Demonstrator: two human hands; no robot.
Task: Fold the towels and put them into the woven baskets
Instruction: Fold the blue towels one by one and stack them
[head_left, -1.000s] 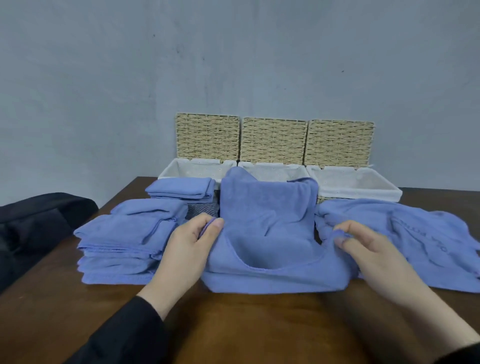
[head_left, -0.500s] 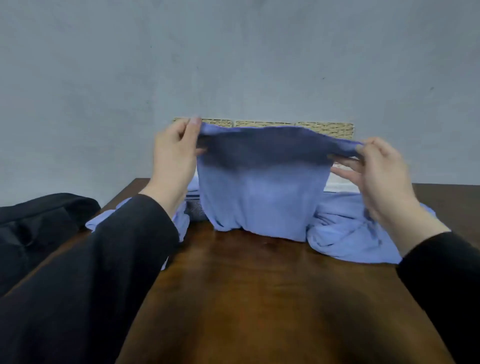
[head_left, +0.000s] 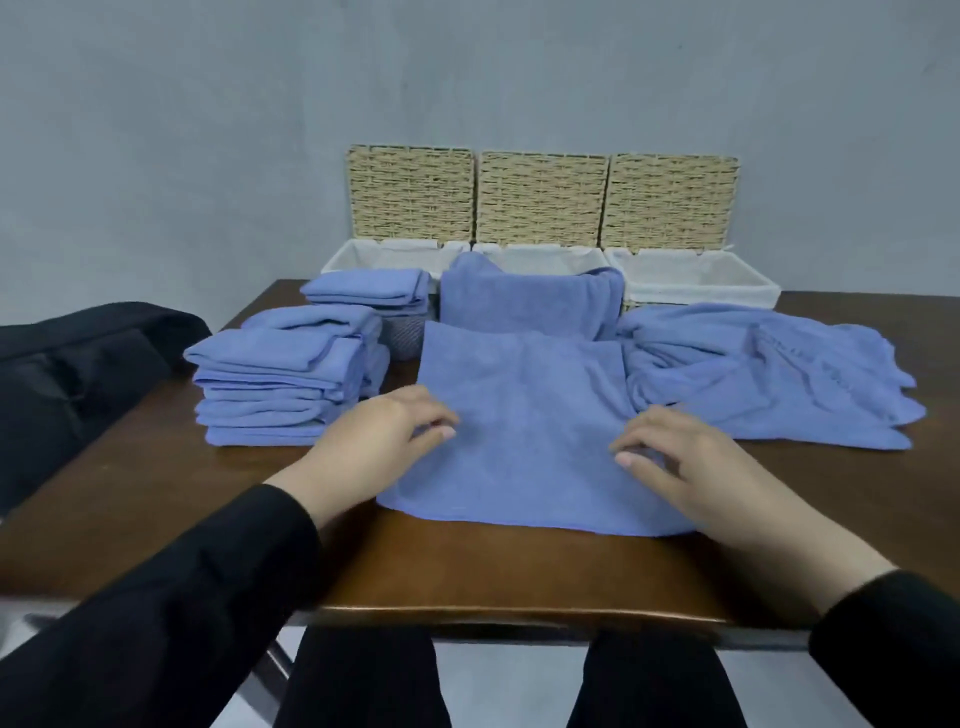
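A blue towel (head_left: 524, 415) lies spread flat on the wooden table (head_left: 467, 571) in front of me. My left hand (head_left: 384, 441) rests on its left edge with the fingers bent down onto the cloth. My right hand (head_left: 680, 457) rests on its right part the same way. Neither hand lifts the towel. Three woven baskets with white liners stand at the back: left (head_left: 337, 262), middle (head_left: 545, 254), right (head_left: 701, 291), their lids upright. Another blue towel (head_left: 530, 306) hangs over the middle basket's front.
A stack of folded blue towels (head_left: 280, 384) sits at the left, with a smaller stack (head_left: 369, 286) behind it on a grey object (head_left: 405, 332). A loose pile of unfolded towels (head_left: 769, 374) lies at the right. A black bag (head_left: 78, 364) lies off the table's left side.
Both hands had raised the towel by its top edge in front of the baskets. It now lies flat on the table, with both hands down on it near the front.
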